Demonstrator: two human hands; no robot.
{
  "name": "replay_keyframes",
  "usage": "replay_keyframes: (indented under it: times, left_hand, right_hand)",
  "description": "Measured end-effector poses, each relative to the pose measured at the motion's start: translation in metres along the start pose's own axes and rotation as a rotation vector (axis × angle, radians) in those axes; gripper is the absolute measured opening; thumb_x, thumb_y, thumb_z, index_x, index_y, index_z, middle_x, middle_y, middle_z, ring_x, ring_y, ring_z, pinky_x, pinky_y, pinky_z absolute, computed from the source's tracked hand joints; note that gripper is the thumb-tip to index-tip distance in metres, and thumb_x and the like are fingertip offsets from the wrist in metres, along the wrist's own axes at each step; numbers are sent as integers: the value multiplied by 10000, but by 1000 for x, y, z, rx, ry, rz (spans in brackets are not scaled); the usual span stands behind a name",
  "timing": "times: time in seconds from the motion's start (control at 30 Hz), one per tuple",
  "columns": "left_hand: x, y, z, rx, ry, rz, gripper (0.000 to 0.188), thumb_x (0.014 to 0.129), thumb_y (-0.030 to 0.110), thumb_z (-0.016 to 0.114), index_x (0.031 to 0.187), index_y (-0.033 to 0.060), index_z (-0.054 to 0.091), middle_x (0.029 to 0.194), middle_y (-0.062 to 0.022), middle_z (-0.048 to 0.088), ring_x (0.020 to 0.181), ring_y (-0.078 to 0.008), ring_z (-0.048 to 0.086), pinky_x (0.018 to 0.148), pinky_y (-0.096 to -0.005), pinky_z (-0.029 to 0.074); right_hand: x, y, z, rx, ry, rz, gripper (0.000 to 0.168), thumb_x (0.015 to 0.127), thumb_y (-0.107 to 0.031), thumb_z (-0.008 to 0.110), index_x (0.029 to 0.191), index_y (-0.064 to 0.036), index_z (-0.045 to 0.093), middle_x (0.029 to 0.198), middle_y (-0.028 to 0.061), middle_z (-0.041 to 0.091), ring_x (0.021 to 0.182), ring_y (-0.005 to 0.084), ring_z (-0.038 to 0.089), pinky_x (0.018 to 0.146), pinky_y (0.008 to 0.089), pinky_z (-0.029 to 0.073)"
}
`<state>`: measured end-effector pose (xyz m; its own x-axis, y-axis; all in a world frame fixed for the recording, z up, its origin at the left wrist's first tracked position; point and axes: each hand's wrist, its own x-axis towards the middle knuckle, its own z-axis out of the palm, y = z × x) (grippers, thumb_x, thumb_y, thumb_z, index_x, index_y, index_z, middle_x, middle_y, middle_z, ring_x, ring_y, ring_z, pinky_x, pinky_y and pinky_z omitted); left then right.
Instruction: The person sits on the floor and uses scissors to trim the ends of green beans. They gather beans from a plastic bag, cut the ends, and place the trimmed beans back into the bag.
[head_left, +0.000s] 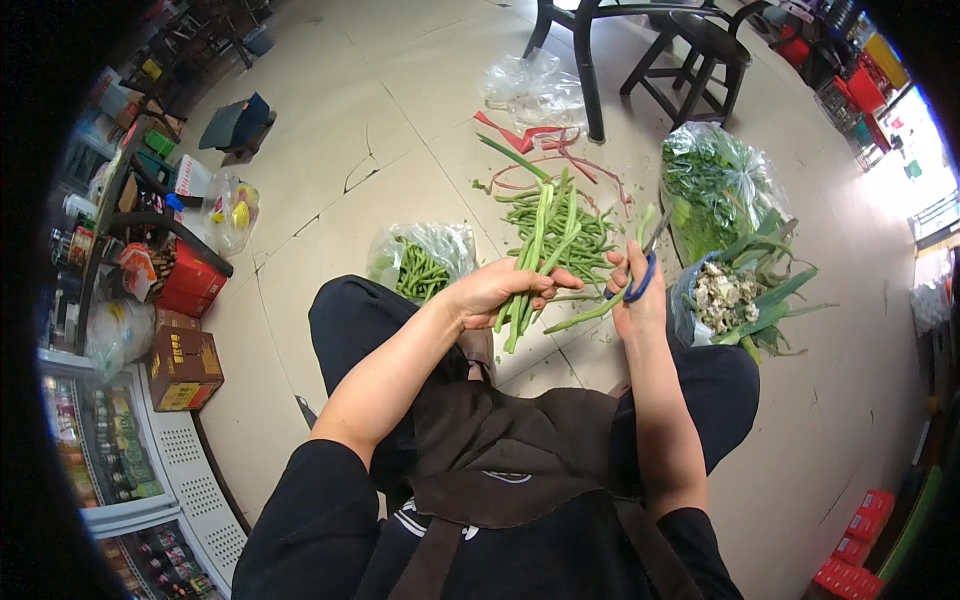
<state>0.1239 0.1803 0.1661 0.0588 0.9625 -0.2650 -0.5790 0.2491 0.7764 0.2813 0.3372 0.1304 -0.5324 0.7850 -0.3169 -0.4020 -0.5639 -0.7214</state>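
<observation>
My left hand (517, 289) grips a bundle of long green beans (537, 247) that points away from me. In my right hand (637, 292) are scissors (650, 276) with dark blue handles, blades pointing up and away. A single long bean (589, 316) also lies along that hand's fingers, its lower end slanting toward the bundle. Beneath both hands, a loose pile of green beans (589, 232) rests on the tiled floor. By my left knee, a clear plastic bag (459, 244) holds more beans (421, 271).
Right of the pile stand a plastic bag of leafy greens (701, 232) and a bin (684, 289) heaped with vegetable trimmings (724, 298). Red ribbon (525, 139), a crumpled clear bag (536, 90) and a dark stool (694, 60) lie beyond. Leftward are cartons (186, 367) and a glass-door fridge (120, 442).
</observation>
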Motion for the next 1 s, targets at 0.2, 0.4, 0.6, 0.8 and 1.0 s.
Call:
replay_keyframes:
  times: [0.2,0.4,0.6,0.8,1.0]
  left_hand:
    - [0,9,0,142,103,-31,301,921,153,606,1172,-13,583,1097,-51,618,1018,-112,559,916,-256,447]
    - [-5,28,-39,370,32,-271,169,920,195,633,1026,65,648,942,27,604,883,-58,532,791,-218,436]
    - [-37,74,-105,316,114,-456,103,932,134,600,987,52,632,883,13,614,727,-45,545,654,-205,474]
    - [-73,30,-160,-45,167,-527,145,949,137,574,1069,55,583,797,28,556,712,-55,559,652,-273,530]
    - [-76,-39,-187,-137,129,-538,170,949,178,584,1089,84,598,809,33,547,718,-58,552,661,-276,520]
  right_hand:
    - [15,26,11,286,64,347,206,877,-235,681,902,-102,525,844,96,581,645,167,477,608,303,416]
    - [21,71,71,355,51,417,226,927,-277,584,1041,-85,550,946,122,607,728,189,512,681,321,446]
    - [23,106,32,-147,-165,447,316,900,-249,663,1121,-100,494,860,66,589,703,122,523,597,256,421]
    - [9,86,22,-748,-862,778,357,930,-263,631,1217,-74,535,958,28,626,831,89,529,747,230,421]
    - [49,120,38,-873,-917,946,455,891,-324,697,1230,-52,561,999,5,597,872,81,520,770,225,414]
